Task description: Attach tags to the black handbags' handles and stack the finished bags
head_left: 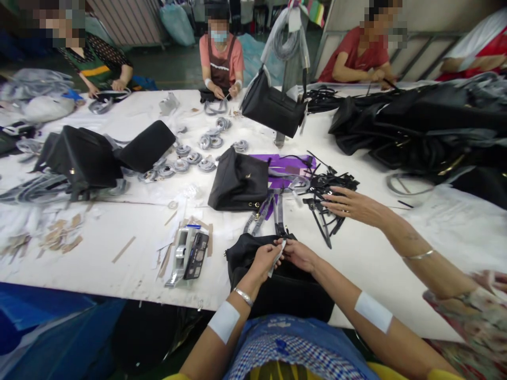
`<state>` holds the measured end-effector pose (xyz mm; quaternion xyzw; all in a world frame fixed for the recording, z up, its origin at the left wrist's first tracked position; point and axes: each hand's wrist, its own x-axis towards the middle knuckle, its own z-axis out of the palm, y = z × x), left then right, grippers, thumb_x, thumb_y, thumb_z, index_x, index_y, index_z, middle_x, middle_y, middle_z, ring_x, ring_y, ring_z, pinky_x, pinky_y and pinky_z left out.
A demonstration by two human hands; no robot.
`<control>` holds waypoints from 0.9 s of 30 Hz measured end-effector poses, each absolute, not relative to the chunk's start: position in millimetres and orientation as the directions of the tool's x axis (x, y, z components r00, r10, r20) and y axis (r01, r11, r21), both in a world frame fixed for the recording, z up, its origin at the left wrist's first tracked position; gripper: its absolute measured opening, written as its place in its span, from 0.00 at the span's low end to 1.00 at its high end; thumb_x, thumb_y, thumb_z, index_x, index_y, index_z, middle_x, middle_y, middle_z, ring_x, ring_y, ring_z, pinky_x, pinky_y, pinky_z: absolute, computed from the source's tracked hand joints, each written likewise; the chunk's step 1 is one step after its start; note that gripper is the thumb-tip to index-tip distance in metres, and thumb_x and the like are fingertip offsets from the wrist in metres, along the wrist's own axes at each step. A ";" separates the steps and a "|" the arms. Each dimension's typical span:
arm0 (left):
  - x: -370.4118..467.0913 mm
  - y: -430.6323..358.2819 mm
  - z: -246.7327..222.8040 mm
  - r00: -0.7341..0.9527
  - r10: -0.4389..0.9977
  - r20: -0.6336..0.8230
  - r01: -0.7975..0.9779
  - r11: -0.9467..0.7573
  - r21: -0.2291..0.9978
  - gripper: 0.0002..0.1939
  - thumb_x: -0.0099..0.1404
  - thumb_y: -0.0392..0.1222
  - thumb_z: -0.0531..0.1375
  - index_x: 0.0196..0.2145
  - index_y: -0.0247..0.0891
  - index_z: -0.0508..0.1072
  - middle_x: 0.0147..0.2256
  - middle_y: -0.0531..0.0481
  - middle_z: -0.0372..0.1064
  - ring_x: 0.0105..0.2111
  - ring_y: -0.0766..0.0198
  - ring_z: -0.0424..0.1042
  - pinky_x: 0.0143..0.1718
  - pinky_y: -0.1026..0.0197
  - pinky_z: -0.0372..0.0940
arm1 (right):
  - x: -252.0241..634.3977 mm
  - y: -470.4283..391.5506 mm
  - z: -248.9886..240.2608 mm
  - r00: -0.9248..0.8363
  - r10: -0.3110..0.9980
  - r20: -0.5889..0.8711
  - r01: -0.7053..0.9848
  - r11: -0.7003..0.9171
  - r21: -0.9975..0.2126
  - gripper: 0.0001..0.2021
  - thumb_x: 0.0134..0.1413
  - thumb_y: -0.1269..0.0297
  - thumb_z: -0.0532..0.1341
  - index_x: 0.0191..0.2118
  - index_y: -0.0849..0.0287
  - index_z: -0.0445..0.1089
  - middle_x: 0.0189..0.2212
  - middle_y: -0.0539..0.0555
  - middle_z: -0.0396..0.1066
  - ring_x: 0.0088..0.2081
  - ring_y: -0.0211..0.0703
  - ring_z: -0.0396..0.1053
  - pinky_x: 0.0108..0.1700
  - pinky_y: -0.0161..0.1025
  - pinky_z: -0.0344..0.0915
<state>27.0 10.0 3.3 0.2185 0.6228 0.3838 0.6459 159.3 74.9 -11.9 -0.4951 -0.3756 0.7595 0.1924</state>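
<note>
Your left hand (268,260) pinches a thin whitish strip (277,259), partly finger-hidden, over a slouchy soft black bag (287,291), but can't tell if your right hand (300,255) grips it too.

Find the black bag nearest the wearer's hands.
Black bag at near table edge, beneath left hand and right hand; other bags are farther off.

A silver bangle (243,296) gleams on the left wrist, pale rectangular patches (373,312) on both forearms, and there's a blue apron (332,338), blue-and-white checked trim (312,352), yellow fabric (273,371) peeking out below!
</note>
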 end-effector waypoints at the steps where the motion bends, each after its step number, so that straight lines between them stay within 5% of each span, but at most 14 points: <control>1: 27.0 9.9 4.1 -0.072 0.768 -0.637 -0.224 0.610 0.760 0.22 0.55 0.59 0.61 0.24 0.34 0.68 0.19 0.53 0.64 0.17 0.73 0.60 0.19 0.69 0.55 | 158.3 75.3 -13.6 -0.442 0.661 -0.606 0.074 -0.646 -0.759 0.08 0.57 0.60 0.61 0.41 0.55 0.70 0.42 0.54 0.72 0.37 0.41 0.70 0.40 0.41 0.68; 6: 24.6 9.6 3.5 -0.053 0.768 -0.638 -0.248 0.609 0.753 0.22 0.54 0.58 0.61 0.25 0.33 0.68 0.23 0.51 0.67 0.17 0.74 0.61 0.18 0.69 0.54 | 147.8 77.9 -22.2 -0.528 0.581 -0.619 0.040 -0.712 -0.701 0.10 0.37 0.72 0.66 0.29 0.57 0.67 0.36 0.53 0.74 0.30 0.41 0.68 0.33 0.39 0.65; 13: 24.7 11.1 -0.1 -0.127 0.788 -0.602 -0.183 0.578 0.795 0.17 0.57 0.52 0.60 0.27 0.33 0.69 0.22 0.51 0.68 0.15 0.75 0.59 0.16 0.70 0.52 | 139.8 77.0 -19.4 -0.574 0.525 -0.629 -0.079 -0.799 -0.596 0.13 0.25 0.78 0.60 0.24 0.58 0.61 0.39 0.52 0.73 0.33 0.40 0.67 0.28 0.34 0.59; 17: 26.7 12.1 -1.0 -0.171 0.822 -0.544 -0.074 0.540 0.839 0.15 0.59 0.48 0.58 0.37 0.33 0.73 0.21 0.53 0.68 0.13 0.74 0.60 0.14 0.71 0.51 | 139.1 73.2 -17.3 -0.521 0.556 -0.648 -0.084 -0.789 -0.609 0.13 0.26 0.79 0.59 0.24 0.58 0.62 0.36 0.51 0.74 0.27 0.37 0.65 0.28 0.35 0.60; 27: 23.6 6.7 -2.6 -0.210 0.875 -0.437 0.068 0.459 0.886 0.16 0.61 0.49 0.57 0.37 0.33 0.77 0.21 0.53 0.67 0.14 0.74 0.60 0.15 0.71 0.53 | 150.5 63.1 1.4 -0.351 0.632 -0.691 -0.116 -0.762 -0.637 0.10 0.37 0.76 0.60 0.31 0.60 0.71 0.29 0.55 0.74 0.34 0.45 0.72 0.40 0.44 0.72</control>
